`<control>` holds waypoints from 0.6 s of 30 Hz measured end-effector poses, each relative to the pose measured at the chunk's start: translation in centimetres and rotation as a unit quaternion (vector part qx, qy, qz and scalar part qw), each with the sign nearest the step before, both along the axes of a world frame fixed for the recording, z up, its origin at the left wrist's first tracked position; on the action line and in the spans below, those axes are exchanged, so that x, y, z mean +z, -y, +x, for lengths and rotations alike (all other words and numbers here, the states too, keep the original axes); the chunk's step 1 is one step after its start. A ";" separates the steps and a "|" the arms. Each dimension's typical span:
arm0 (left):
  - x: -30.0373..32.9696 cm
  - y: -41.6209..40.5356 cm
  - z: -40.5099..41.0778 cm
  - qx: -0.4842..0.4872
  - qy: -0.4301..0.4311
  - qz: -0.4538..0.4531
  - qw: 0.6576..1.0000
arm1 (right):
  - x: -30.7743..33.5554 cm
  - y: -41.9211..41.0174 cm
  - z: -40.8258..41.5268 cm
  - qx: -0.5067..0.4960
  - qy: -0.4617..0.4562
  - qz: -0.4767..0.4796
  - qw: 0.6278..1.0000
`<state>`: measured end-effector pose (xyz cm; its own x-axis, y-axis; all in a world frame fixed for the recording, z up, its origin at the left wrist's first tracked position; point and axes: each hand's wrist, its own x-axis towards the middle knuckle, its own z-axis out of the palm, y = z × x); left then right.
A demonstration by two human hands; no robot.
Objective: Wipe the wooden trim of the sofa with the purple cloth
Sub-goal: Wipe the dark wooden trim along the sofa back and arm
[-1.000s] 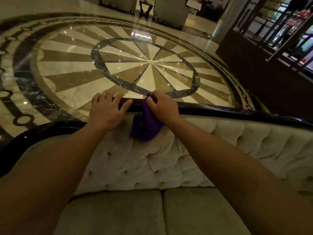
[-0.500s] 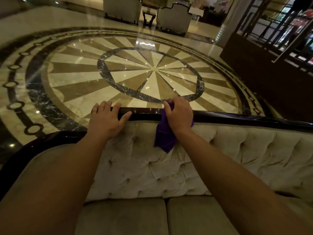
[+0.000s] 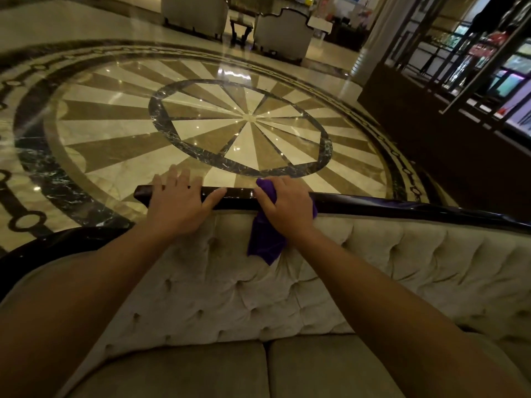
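The dark glossy wooden trim (image 3: 402, 209) runs along the top of the beige tufted sofa back (image 3: 373, 262). My right hand (image 3: 287, 206) presses the purple cloth (image 3: 265, 241) onto the trim near its middle; the cloth's loose end hangs down over the upholstery. My left hand (image 3: 179, 203) lies flat on the trim just left of the cloth, fingers spread, holding nothing.
Two seat cushions (image 3: 258, 369) lie below my arms. Behind the sofa spreads a polished marble floor with a round starburst inlay (image 3: 241, 124). Armchairs and a small table (image 3: 241, 27) stand at the far side. A dark wooden partition with railing (image 3: 448, 133) is on the right.
My right hand slid the purple cloth to the right along the trim. My left hand stayed resting on the trim. The camera tilted up, showing more of the room.
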<state>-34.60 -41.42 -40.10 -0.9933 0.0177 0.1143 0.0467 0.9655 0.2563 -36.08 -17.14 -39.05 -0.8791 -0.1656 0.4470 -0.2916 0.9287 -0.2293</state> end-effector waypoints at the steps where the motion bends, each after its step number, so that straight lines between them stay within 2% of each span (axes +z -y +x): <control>1: 0.5 -1.7 -0.6 -0.034 -0.025 0.010 0.999 | 0.5 -0.7 -0.6 0.013 0.010 0.003 1.000; 3: 1.2 -5.2 -1.7 -0.063 -0.033 0.073 0.995 | 1.2 -2.2 -1.6 0.044 0.034 0.025 0.998; 5: 0.8 -7.6 -2.1 -0.006 -0.027 0.133 0.991 | 1.5 -4.8 -2.0 0.064 0.063 0.030 0.996; 7: -0.3 -8.4 -2.6 0.059 -0.020 0.092 0.994 | 1.8 -9.0 -2.3 0.057 0.059 0.040 0.996; 10: -0.7 -8.7 -3.1 0.085 0.027 -0.022 0.996 | 2.2 -15.6 -2.3 0.006 0.040 0.042 0.998; 13: 0.1 -9.5 -3.3 0.117 0.064 -0.025 0.991 | 1.6 -17.6 -2.2 -0.016 0.023 0.012 1.000; 16: 1.6 -15.3 -3.9 0.034 -0.008 -0.015 0.999 | 1.2 -17.3 -2.6 -0.010 0.036 0.004 0.999; 18: 2.5 -20.6 -3.9 -0.018 -0.027 0.039 0.999 | 1.5 -18.1 -2.6 0.018 0.051 0.009 0.998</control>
